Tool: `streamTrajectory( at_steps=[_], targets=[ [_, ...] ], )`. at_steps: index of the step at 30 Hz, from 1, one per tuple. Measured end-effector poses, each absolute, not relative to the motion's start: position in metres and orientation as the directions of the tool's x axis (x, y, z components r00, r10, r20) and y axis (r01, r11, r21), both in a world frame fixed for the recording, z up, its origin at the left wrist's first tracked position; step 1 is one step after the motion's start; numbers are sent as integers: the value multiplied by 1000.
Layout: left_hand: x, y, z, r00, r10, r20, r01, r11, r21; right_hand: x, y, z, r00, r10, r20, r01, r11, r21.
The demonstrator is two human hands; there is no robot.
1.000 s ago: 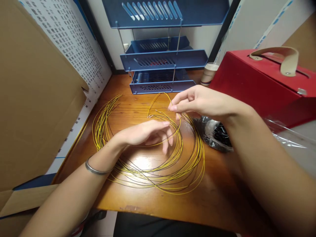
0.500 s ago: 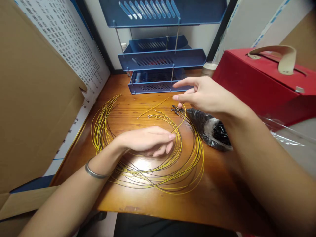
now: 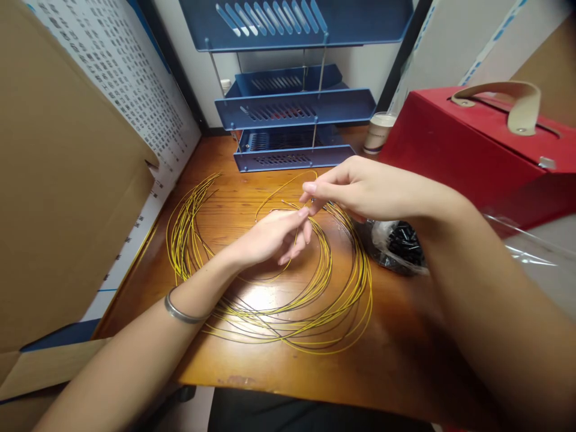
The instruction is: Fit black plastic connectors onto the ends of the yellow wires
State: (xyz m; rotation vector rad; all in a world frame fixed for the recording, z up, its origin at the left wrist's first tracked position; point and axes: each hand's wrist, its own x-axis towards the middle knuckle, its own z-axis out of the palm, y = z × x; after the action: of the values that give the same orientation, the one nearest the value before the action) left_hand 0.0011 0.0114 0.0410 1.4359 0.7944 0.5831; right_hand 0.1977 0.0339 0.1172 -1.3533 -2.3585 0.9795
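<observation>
Working bare-handed over a varnished brown wooden table [image 3: 270, 372], bringing both hands close together above its middle. Pinching a single thin yellow wire [image 3: 292, 178] between thumb and forefinger of the right hand [image 3: 353, 189], at the arched upper stretch. Trailing one end of it off to the left of the fingertips, down toward the tabletop. Closing thumb and forefinger of the left hand [image 3: 274, 237] on the same wire, just below the right fingertips; not managing to tell real contact between the hands from a narrow gap. Curling the remaining left fingers loosely, with the wire passing beneath in a curve.

Wearing a plain grey metal bangle [image 3: 180, 309] on the left forearm. Finding a wide, loose loop of yellow and dark wires [image 3: 182, 243] below and to both sides of that forearm. Noting beside the right wrist a crinkled black plastic bag [image 3: 375, 243] with small glossy black pieces [image 3: 407, 240] inside. Spotting farther right a large red box [image 3: 459, 156] with a beige strap handle [image 3: 524, 105], and behind the right hand a pale cup [image 3: 378, 133]. Facing a tiered blue slotted rack [image 3: 346, 108]; seeing brown cardboard [image 3: 67, 180] at the left.
</observation>
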Motion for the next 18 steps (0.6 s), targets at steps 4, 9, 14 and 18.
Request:
streamTrajectory(
  at_steps=[4,9,14,18],
  targets=[
    [1,11,40,646,748,-152,162,60,985,198,31,121,-542,830,-135,729,384,-566],
    [0,8,37,790,534,-303,316,70,946,201,35,119,-396,918,-16,815,344,-466],
    [3,8,35,741,616,-267,297,57,953,201,33,118,-448,893,-33,757,359,-546],
    [4,7,39,667,711,-223,264,54,963,198,30,117,-561,817,-130,725,409,-554]
  ],
)
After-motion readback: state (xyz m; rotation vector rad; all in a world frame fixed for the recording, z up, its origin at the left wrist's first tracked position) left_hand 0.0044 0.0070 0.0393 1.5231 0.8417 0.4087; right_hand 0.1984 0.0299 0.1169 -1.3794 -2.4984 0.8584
